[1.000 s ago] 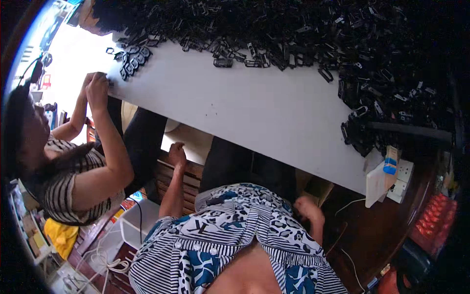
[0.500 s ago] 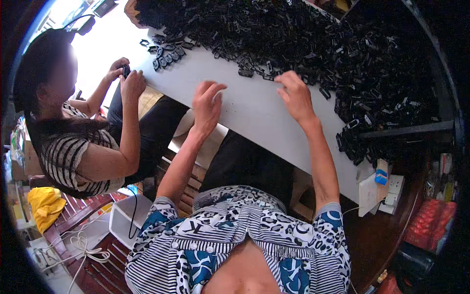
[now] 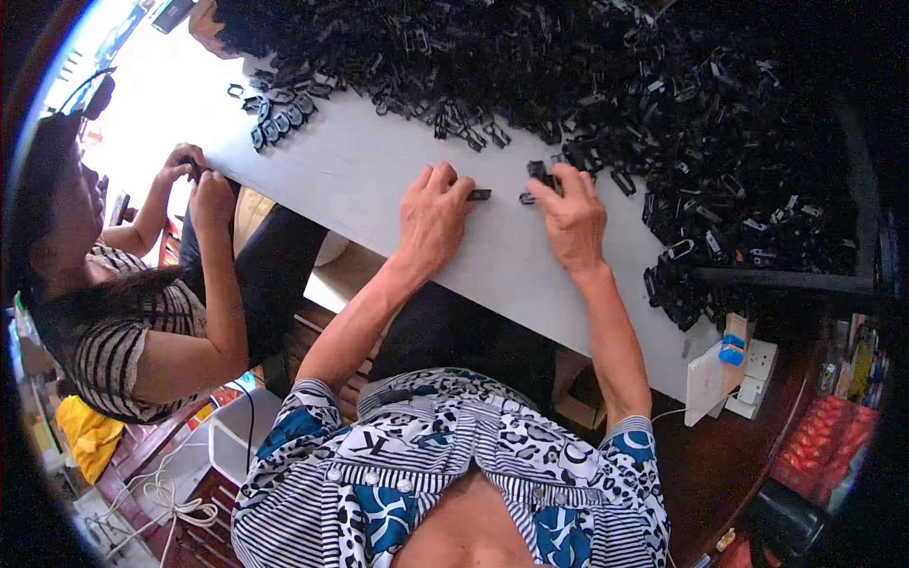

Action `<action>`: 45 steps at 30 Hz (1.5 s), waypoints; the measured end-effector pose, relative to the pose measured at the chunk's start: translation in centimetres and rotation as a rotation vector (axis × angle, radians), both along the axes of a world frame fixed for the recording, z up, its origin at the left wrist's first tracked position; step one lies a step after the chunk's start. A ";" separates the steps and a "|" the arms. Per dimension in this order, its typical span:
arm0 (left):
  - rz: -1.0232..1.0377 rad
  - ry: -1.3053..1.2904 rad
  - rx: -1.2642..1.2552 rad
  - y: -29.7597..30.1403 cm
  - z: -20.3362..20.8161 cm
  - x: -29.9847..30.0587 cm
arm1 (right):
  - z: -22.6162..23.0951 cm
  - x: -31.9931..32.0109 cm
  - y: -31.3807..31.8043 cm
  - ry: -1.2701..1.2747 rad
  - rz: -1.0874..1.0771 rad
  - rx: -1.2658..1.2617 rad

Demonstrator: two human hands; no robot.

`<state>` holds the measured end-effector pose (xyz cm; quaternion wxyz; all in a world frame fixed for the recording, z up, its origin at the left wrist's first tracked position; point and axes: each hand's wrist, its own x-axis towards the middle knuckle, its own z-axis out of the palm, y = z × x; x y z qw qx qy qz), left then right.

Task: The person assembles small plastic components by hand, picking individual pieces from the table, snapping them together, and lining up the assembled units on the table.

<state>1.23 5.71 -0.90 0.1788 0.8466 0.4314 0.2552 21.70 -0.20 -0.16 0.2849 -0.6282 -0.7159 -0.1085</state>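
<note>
My left hand [image 3: 434,216] is over the white table [image 3: 350,170], fingers curled and closed on a small black plastic piece [image 3: 481,195] that sticks out past its fingertips. To its right, my right hand [image 3: 572,220] is bent with its fingertips around a few small black plastic pieces [image 3: 540,174] at the near edge of the heap; motion blurs them a little. Behind both hands spreads a large heap of black plastic pieces [image 3: 587,76], many shaped like narrow frames or clips.
At the left a person [image 3: 142,322] in a striped top handles a small dark piece. Several rounded pieces [image 3: 282,120] lie in rows near the heap. A white board with a blue item [image 3: 732,348] and a power strip [image 3: 756,379] stand at the table's right end.
My left hand has come right and closed on a black piece. My right hand has drawn nearer, and black pieces now show at its fingertips. The view has shifted slightly.
</note>
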 end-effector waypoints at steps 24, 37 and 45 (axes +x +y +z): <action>-0.147 -0.262 -0.205 -6.1 0.0 3.9 | 2.8 6.6 -5.6 -0.054 -0.516 -0.170; -0.202 -0.175 -0.263 -5.0 1.3 1.3 | 0.8 7.4 -7.0 0.153 -0.327 -0.202; -0.483 -0.078 -0.084 -4.2 0.5 3.2 | 3.9 7.9 -7.7 0.513 -0.220 -0.599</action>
